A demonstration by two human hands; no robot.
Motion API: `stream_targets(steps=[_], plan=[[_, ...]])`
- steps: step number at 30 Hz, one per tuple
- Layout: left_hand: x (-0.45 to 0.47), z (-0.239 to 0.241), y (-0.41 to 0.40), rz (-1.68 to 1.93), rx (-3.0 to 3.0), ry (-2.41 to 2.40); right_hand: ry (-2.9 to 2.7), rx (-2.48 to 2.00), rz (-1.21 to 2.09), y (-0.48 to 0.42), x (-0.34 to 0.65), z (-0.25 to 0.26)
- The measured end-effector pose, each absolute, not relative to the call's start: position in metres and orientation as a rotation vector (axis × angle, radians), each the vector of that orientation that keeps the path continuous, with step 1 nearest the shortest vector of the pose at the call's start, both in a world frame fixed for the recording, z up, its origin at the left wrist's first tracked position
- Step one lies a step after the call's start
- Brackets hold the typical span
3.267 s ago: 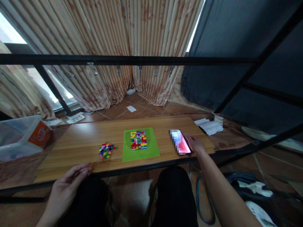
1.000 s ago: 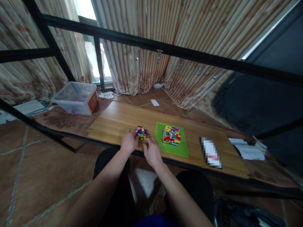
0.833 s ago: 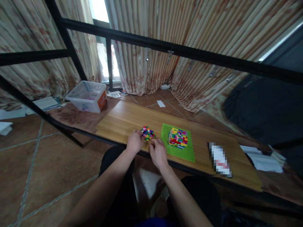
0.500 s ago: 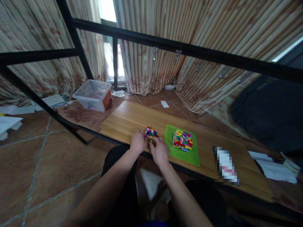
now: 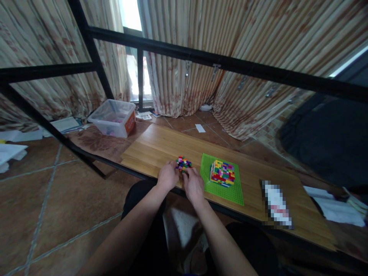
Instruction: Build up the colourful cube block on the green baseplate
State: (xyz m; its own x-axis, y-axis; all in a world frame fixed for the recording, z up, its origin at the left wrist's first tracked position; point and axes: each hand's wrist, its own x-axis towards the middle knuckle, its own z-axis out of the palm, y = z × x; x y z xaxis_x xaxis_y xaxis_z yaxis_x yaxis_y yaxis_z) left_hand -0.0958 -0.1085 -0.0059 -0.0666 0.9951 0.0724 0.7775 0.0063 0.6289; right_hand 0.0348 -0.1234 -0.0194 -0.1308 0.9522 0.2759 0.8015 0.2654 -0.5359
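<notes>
A small heap of colourful toy bricks [image 5: 184, 163] lies on the wooden board in front of me. At its left edge is my left hand [image 5: 168, 176], fingers curled in against the bricks. My right hand [image 5: 194, 185] reaches the near right side of the heap, thumb and fingers drawn together. Whatever either hand pinches is too small and too covered to make out. Just right of my right hand lies a green baseplate [image 5: 230, 197], and on it stands a block built of many-coloured bricks [image 5: 223, 173].
The wooden board [image 5: 155, 140] spans a black metal frame [image 5: 201, 57]. A blurred white item [image 5: 277, 205] lies toward the board's right end. Beyond the left end, a clear plastic bin [image 5: 112, 119] rests on a reddish mat. Papers [image 5: 339, 209] lie at the right.
The view has tilted slightly, so the scene sits a little lower. Both hands stay at the heap of bricks with only slight finger movement.
</notes>
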Motion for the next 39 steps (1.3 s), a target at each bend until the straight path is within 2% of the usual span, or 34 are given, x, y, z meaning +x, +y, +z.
stream_targets(steps=[6,12,22,39], plan=[[-0.096,0.001,-0.116,0.995,1.572,1.508,-1.797,-1.426,0.451,-0.135,0.043,-0.014],[-0.093,0.005,-0.12,0.963,1.141,1.041,-1.657,-1.329,0.572,-0.148,0.047,-0.003],[-0.083,0.011,-0.123,0.956,0.977,0.918,-1.089,-1.315,0.943,-0.156,0.05,-0.009],[-0.077,0.01,-0.123,0.858,1.139,0.9,-1.053,-1.285,1.014,-0.164,0.062,-0.003]])
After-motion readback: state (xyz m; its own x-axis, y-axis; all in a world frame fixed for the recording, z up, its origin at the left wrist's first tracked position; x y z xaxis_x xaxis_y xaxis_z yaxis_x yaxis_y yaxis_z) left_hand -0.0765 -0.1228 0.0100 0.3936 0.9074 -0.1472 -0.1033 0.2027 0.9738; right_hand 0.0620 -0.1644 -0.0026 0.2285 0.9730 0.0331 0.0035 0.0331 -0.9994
